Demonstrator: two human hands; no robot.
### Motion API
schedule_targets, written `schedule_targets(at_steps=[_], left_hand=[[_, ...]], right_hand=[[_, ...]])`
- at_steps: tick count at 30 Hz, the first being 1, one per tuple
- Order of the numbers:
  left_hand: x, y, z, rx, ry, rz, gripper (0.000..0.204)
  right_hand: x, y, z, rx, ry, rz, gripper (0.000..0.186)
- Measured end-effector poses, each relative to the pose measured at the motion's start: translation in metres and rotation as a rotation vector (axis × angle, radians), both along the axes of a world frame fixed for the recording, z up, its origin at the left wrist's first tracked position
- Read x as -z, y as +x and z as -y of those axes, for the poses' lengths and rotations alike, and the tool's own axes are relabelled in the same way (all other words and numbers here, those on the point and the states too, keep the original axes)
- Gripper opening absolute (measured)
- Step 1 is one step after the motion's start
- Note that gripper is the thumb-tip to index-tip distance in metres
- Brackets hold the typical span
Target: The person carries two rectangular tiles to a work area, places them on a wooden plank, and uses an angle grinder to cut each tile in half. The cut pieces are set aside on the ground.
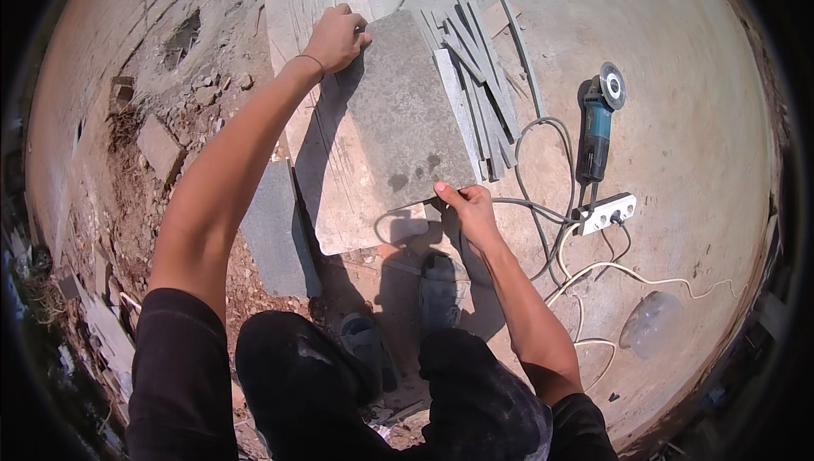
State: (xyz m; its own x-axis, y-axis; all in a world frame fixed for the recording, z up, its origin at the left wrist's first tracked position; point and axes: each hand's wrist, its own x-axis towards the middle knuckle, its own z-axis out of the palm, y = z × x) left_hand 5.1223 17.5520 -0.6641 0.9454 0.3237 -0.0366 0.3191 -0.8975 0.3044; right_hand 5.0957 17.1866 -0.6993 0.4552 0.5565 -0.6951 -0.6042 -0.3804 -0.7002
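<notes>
No text, number or sign can be read. On the grinder [597,126], at the right of the frame, any marking is too small to make out; on its disc [612,86], ring-shaped patterning shows around the centre, but whether it bears print cannot be told.

My left hand [337,39] (upper left of centre) and right hand [471,213] (centre) hold a grey slab [409,109] by its edges; an angle grinder [598,126] lies upper right.
</notes>
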Motion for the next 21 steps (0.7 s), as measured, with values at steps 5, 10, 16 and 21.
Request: schedule_targets(at_steps=[5,10,16,21], left_hand=[[-0.011,-0.011,0.017,-0.078,0.139,0.183,0.051],[0.019,-0.043,0.009,-0.346,0.077,0.151,0.052],[0.016,-0.038,0.019,-0.547,0.070,0.129,0.049],[0.023,-0.042,0.021,-0.572,0.056,0.109,0.049]], right_hand=[[0.000,-0.033,-0.005,0.045,-0.059,0.121,0.043],[0.019,-0.034,-0.001,-0.021,-0.042,0.198,0.037],[0.025,-0.027,-0.009,0.376,0.210,0.007,0.020],[0.033,-0.028,-0.011,0.367,0.199,0.006,0.016]])
